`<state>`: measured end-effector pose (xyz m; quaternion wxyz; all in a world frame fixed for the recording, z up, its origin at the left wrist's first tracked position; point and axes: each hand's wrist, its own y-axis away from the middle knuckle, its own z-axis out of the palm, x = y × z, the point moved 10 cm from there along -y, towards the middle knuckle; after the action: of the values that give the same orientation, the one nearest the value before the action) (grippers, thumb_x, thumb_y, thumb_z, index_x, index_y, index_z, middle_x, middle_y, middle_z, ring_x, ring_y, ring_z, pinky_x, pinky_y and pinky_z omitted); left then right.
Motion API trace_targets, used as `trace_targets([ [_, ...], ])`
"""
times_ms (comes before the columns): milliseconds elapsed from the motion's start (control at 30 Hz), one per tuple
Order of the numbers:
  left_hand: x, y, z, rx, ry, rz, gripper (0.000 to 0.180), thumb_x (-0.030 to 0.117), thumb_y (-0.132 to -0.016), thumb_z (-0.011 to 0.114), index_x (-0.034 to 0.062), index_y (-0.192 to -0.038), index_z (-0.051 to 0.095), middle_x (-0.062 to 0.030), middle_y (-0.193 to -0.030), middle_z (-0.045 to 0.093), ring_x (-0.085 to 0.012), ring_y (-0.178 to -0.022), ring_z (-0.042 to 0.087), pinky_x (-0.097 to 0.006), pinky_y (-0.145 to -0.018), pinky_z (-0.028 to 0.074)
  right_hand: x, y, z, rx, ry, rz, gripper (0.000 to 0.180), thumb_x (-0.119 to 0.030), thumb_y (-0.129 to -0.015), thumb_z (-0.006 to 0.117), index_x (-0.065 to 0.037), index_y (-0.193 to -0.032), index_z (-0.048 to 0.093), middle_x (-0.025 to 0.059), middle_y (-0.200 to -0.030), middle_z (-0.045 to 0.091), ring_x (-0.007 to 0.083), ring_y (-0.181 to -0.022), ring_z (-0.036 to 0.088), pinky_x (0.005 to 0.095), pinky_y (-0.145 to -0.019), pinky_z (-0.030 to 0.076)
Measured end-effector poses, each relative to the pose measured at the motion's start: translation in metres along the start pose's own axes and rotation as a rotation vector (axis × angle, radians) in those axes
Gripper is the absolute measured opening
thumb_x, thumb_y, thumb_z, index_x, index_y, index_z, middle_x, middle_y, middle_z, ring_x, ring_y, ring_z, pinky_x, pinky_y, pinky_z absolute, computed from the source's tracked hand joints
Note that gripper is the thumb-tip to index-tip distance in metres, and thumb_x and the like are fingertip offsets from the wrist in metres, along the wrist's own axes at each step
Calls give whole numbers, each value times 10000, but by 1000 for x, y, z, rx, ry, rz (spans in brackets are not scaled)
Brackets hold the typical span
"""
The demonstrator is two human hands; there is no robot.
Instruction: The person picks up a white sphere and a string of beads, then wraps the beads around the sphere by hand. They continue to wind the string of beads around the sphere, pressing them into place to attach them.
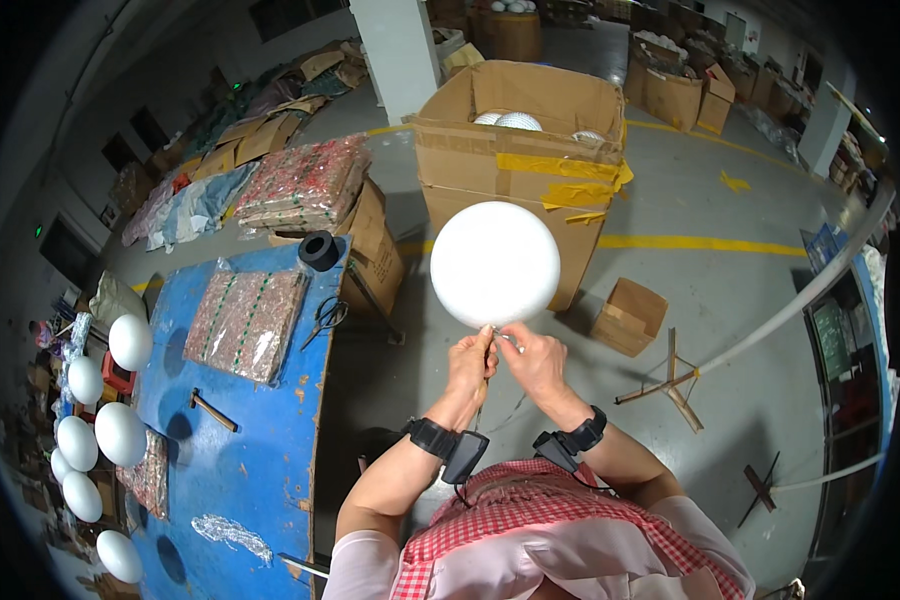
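A large smooth white ball point(495, 262) is upright in front of me, above both hands. My left hand point(470, 362) is closed around a thin brown stick point(482, 392) just under the ball, and part of the stick shows below the fist. Beside it, my right hand point(535, 362) pinches at the ball's underside, its fingertips close to the left thumb. A small shiny bit shows between those fingertips, too small to name. Both wrists wear black bands with small dark boxes.
On the left, a blue table point(280, 420) holds a wrapped bundle point(247, 325), scissors point(327, 318), a hammer point(213, 410) and black tape point(318, 250). Several white balls point(120, 434) stand along its far-left side. A tall carton point(520, 165) with white balls stands ahead; a small box point(630, 316) sits on the floor.
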<state>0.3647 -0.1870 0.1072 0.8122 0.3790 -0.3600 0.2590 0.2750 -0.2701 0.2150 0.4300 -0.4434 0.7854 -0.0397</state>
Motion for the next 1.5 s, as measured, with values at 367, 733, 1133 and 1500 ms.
trace_targets([
  [367,-4,3,7,-35,41,-57,225,229,-933,543,45,-804,529,-22,-674,537,-70,-451,404,-192,-358,269,-17,-1,-10,141,87,-207,147,-112,-792,588,-81,-694,484,72,-588,561,263,-531,584,381,-462,443],
  [733,5,6,9,-105,51,-54,210,218,-895,608,61,-779,532,-6,-659,522,-55,-452,392,-182,-367,257,-4,3,1,65,66,-129,179,-143,-828,600,-56,-777,452,123,-599,561,317,-538,587,420,-467,450],
  [1133,-1,1,-3,-54,5,-51,250,257,-890,615,85,-749,500,0,-634,527,-56,-433,398,-187,-343,258,43,10,44,-289,-439,380,262,-208,-851,600,32,-749,625,101,-564,582,149,-501,556,317,-477,415],
  [1500,4,4,0,-16,-30,25,238,234,-889,617,83,-750,498,0,-626,522,-63,-429,399,-193,-354,262,47,22,46,-91,-946,613,192,-146,-862,618,32,-838,686,-32,-718,631,41,-653,522,192,-559,404],
])
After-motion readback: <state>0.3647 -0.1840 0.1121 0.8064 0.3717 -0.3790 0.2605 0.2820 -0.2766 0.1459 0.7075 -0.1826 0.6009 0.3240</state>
